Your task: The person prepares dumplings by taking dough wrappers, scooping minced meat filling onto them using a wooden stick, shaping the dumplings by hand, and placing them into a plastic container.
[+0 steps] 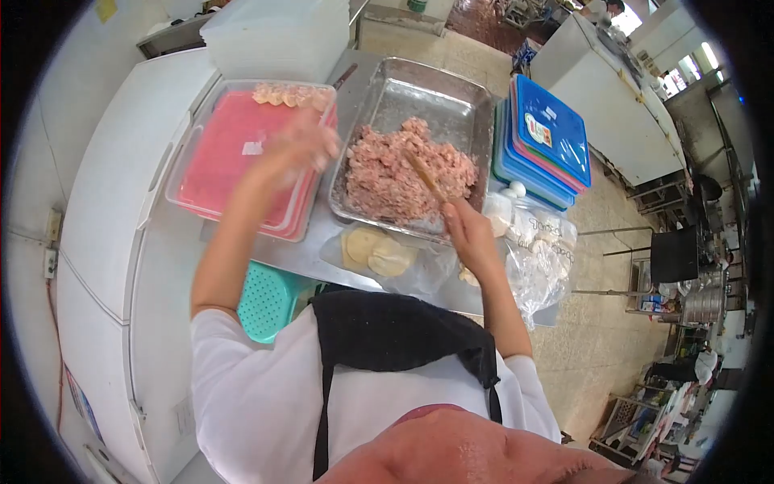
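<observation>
My right hand grips a wooden stick, whose far end rests in ground meat. The meat fills the near part of a deep metal tray. Blurred by motion, my left hand is above the right side of a pink-lidded container; its fingers and anything in them are unclear. A row of small filled dough pieces lies along the container's far edge. Flat dough rounds rest on plastic in front of the tray.
Stacked blue-lidded containers stand right of the tray. Plastic bags with pale dough lie below them, beside white round pieces. A turquoise perforated stool is under the table's left edge. A person in white is far right.
</observation>
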A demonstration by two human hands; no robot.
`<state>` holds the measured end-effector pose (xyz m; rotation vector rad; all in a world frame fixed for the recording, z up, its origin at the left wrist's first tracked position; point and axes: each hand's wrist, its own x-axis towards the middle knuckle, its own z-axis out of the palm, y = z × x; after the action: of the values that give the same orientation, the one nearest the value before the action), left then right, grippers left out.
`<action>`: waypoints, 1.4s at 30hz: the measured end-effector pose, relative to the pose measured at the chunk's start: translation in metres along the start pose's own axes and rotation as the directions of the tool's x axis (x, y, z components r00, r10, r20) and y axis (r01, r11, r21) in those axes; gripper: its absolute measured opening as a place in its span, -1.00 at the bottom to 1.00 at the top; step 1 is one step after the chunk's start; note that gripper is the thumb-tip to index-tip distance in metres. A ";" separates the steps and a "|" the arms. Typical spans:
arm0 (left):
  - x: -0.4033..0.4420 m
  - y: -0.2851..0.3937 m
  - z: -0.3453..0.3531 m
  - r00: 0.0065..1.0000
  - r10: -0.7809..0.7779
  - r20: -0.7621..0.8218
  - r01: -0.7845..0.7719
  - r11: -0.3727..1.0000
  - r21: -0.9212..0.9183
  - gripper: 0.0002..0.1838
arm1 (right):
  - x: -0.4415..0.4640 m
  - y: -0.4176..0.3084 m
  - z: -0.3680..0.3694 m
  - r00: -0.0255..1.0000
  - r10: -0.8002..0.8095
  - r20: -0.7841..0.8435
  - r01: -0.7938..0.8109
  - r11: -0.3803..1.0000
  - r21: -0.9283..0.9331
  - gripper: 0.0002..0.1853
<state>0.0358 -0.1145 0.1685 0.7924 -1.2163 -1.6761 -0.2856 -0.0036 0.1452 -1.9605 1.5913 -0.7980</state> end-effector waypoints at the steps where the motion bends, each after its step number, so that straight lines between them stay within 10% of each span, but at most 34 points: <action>1: -0.002 -0.020 0.027 0.976 -0.102 0.195 0.134 0.978 -0.161 -0.16 | 0.007 0.001 0.008 0.995 -0.097 -0.017 0.097 0.995 -0.007 -0.70; 5: -0.013 -0.099 0.098 0.889 -0.216 0.404 0.392 0.816 -0.426 -0.22 | 0.051 0.042 0.013 0.958 -0.285 -0.007 0.277 0.934 -0.226 -0.71; 8: -0.034 -0.139 0.112 0.973 -0.082 0.215 0.019 0.960 0.279 -0.37 | 0.074 0.064 0.001 0.952 -0.252 0.175 0.302 0.867 -0.396 -0.70; 11: -0.060 -0.189 0.100 0.979 0.092 0.183 -0.200 0.611 0.766 -0.55 | 0.071 0.094 0.030 0.890 -0.408 0.205 0.456 0.801 -0.387 -0.67; 18: -0.081 -0.206 0.105 0.969 0.193 0.154 -0.206 0.290 0.935 -0.79 | 0.048 0.105 0.042 0.842 -0.379 0.384 0.507 0.798 -0.326 -0.62; 27: -0.062 -0.189 0.099 0.970 0.226 0.087 -0.194 0.508 0.839 -0.82 | 0.048 0.112 0.029 0.798 -0.129 0.589 0.206 0.976 -0.064 -0.57; 33: -0.065 -0.179 0.092 0.994 0.084 0.076 -0.110 0.577 0.809 -0.69 | 0.044 0.060 0.029 0.808 0.027 0.589 0.338 0.797 -0.501 -0.61; 42: -0.052 -0.177 0.060 0.979 -0.201 -0.012 0.202 0.979 0.038 -0.67 | 0.035 0.080 0.031 0.880 -0.023 0.475 -0.067 0.983 0.172 -0.67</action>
<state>-0.0472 -0.0223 0.0192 0.9728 -1.1982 -1.8140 -0.3141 -0.0539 0.0730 -1.8201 1.1979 -0.3886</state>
